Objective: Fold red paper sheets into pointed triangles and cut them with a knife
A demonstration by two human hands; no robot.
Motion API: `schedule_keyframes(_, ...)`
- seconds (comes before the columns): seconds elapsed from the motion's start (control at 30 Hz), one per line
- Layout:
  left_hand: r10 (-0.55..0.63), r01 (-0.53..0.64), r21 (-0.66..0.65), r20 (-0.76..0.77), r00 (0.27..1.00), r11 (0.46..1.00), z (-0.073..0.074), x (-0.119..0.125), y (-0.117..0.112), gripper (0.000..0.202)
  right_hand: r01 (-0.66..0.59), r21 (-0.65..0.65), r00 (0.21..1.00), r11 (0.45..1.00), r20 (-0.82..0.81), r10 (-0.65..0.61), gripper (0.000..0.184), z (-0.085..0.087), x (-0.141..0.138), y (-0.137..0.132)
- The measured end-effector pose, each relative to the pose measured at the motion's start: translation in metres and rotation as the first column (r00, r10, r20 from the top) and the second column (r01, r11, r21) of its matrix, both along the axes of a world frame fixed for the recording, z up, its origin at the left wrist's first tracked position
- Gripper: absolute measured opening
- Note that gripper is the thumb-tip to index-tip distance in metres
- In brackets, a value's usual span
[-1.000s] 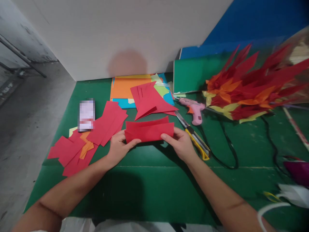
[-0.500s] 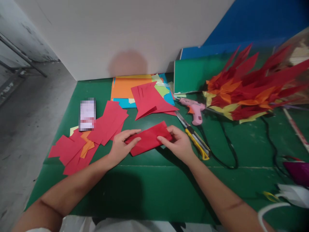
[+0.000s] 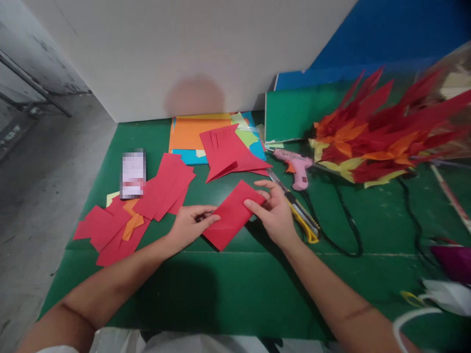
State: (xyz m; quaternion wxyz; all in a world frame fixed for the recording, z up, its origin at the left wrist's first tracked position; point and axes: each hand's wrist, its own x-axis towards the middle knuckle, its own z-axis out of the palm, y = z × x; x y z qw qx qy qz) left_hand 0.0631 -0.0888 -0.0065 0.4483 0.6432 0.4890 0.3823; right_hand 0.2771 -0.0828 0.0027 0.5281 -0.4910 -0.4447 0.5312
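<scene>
Between my hands is a rectangular piece of red paper [image 3: 231, 218], tilted so its upper end points away to the right. My left hand [image 3: 189, 225] pinches its left edge, thumb on top and fingers underneath. At the right edge, my right hand [image 3: 274, 211] grips it with the thumb on the face, the index finger raised beyond the edge. Left of my hands, several red paper strips [image 3: 171, 184] lie overlapping with orange paper pieces [image 3: 133, 223] on them. Cut and folded red paper [image 3: 230, 152] lies just beyond the held piece.
A box cutter [image 3: 300, 215] and a pink glue gun [image 3: 296, 164] with a black cord lie at right. Behind them stands a red, orange and yellow paper flame shape [image 3: 375, 137]. A phone [image 3: 133, 174] rests at left on the green table [image 3: 176, 299]. Coloured sheets [image 3: 200, 130] lie at the back.
The red paper has turned counterclockwise, its near end swinging toward me and its far end away. Both hands keep hold, with the right index finger now lifted.
</scene>
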Motion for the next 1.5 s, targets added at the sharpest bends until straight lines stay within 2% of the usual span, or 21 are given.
schedule_keyframes(0.07, 0.018, -0.018, 0.038, -0.001, 1.0, 0.999, 0.0, 0.001, 0.001, 0.021, 0.022, 0.011, 1.0, 1.0, -0.001, -0.022, 0.049, -0.001, 0.0, 0.001)
schedule_keyframes(0.2, 0.055, -0.06, 0.089, 0.06, 0.997, 0.994, 0.0, 0.004, 0.003, 0.02, 0.043, 0.011, 0.998, 0.999, -0.052, -0.043, 0.066, -0.006, -0.003, 0.0)
schedule_keyframes(0.27, 0.081, -0.088, 0.071, 0.104, 0.991, 0.994, 0.001, 0.006, 0.002, 0.021, -0.043, -0.04, 0.998, 0.998, -0.053, 0.041, 0.059, -0.007, -0.007, -0.003)
schedule_keyframes(0.37, 0.096, -0.097, 0.001, 0.145, 0.985, 0.995, 0.002, 0.008, -0.001, 0.022, -0.157, -0.134, 0.987, 0.978, -0.003, 0.158, 0.039, -0.004, -0.014, -0.01)
schedule_keyframes(0.53, 0.057, -0.045, -0.066, 0.187, 0.981, 0.997, 0.006, 0.011, -0.005, 0.026, -0.133, -0.158, 0.991, 0.978, -0.002, 0.135, 0.031, 0.001, -0.017, -0.014)
schedule_keyframes(0.8, 0.047, -0.039, -0.04, 0.227, 0.973, 0.998, 0.009, 0.011, -0.005, 0.028, -0.158, -0.176, 0.987, 0.972, -0.017, 0.157, 0.03, 0.0, -0.015, -0.012)
schedule_keyframes(1.13, 0.137, -0.118, -0.104, 0.199, 0.97, 0.988, 0.009, 0.012, 0.001, 0.02, -0.089, -0.201, 0.996, 0.976, -0.014, 0.088, 0.036, -0.001, -0.019, -0.012)
schedule_keyframes(1.37, 0.048, 0.002, -0.228, 0.214, 0.976, 0.974, 0.016, 0.02, 0.022, 0.022, 0.009, -0.125, 0.995, 0.992, 0.103, 0.004, 0.036, -0.005, -0.012, -0.005)
schedule_keyframes(1.5, 0.089, -0.007, -0.279, 0.281, 0.956, 0.96, 0.01, 0.027, 0.024, 0.024, 0.047, -0.114, 0.99, 0.992, 0.135, -0.031, 0.037, -0.007, -0.009, -0.003)
